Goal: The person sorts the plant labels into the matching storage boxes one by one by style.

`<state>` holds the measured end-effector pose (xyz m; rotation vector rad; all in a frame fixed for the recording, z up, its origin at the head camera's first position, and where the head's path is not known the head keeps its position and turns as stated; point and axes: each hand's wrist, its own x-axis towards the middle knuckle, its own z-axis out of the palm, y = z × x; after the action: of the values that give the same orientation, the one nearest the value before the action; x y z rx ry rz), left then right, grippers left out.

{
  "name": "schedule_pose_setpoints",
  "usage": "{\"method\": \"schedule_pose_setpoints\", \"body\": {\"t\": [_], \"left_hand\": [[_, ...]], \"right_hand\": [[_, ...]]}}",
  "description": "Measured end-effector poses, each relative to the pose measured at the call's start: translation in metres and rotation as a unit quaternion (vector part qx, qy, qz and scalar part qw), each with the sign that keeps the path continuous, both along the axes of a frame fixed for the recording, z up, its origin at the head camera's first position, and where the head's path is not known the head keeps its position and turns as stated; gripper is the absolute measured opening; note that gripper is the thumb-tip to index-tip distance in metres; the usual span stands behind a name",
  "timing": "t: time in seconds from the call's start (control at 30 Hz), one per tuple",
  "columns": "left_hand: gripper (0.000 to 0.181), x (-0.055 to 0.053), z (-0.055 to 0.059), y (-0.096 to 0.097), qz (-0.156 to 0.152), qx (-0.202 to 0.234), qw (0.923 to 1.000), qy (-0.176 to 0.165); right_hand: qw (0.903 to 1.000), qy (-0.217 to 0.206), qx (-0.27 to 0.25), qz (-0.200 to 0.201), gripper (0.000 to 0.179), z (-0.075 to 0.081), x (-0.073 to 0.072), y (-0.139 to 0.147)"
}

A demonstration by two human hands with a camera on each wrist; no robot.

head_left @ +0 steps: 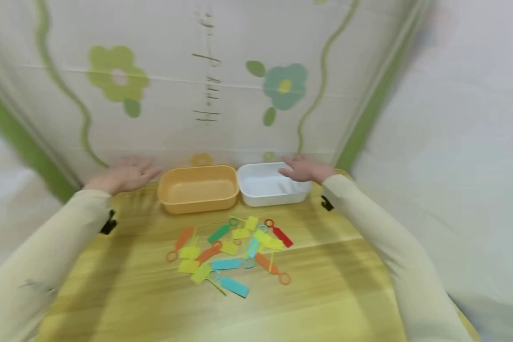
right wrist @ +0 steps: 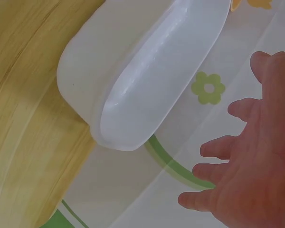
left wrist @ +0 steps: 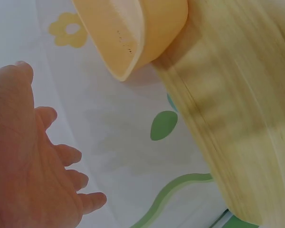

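Observation:
Two trays stand side by side at the table's far edge, an orange tray (head_left: 198,207) and a white tray (head_left: 273,201). My left hand (head_left: 126,175) hovers left of the orange tray, fingers spread and holding nothing; the left wrist view shows that hand (left wrist: 33,156) apart from the orange tray (left wrist: 164,28). My right hand (head_left: 305,169) is above the right end of the white tray, also spread and holding nothing. In the right wrist view the hand (right wrist: 256,156) is beside the white tray (right wrist: 90,71), not touching it.
In front of the trays, flat plastic tags lie in a loose pile: yellow tags (head_left: 189,266), blue tags (head_left: 234,287), orange tags (head_left: 184,237), a green tag (head_left: 219,233) and a red tag (head_left: 283,236). They rest on a wooden table (head_left: 188,313). A flowered curtain (head_left: 166,109) hangs behind.

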<state>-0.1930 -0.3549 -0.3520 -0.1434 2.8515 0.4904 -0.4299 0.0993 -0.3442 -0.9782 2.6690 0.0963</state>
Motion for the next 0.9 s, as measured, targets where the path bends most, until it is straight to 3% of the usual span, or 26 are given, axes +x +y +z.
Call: {"method": "schedule_pose_setpoints", "body": {"t": [0.07, 0.13, 0.27, 0.5, 0.9], "left_hand": [[0.088, -0.007, 0.003, 0.009, 0.015, 0.002, 0.9999, -0.003], [0.085, -0.005, 0.006, 0.008, 0.032, -0.002, 0.9995, -0.003], [0.084, -0.015, 0.009, 0.007, 0.022, -0.016, 0.9996, 0.002], [0.085, -0.022, 0.015, 0.001, 0.026, -0.027, 0.9992, 0.012], [0.084, -0.025, 0.011, -0.001, 0.026, -0.025, 0.9993, 0.011]], "right_hand": [[1.0, -0.004, -0.004, 0.0, 0.072, 0.003, -0.005, 0.006], [0.9997, -0.008, -0.012, 0.018, 0.073, 0.003, -0.01, 0.0], [0.9995, 0.006, -0.015, 0.028, 0.075, 0.003, -0.014, 0.0], [0.9994, 0.018, -0.027, 0.013, 0.076, 0.007, -0.021, -0.004], [0.9978, 0.008, -0.066, 0.003, 0.078, 0.008, -0.015, -0.003]]}}
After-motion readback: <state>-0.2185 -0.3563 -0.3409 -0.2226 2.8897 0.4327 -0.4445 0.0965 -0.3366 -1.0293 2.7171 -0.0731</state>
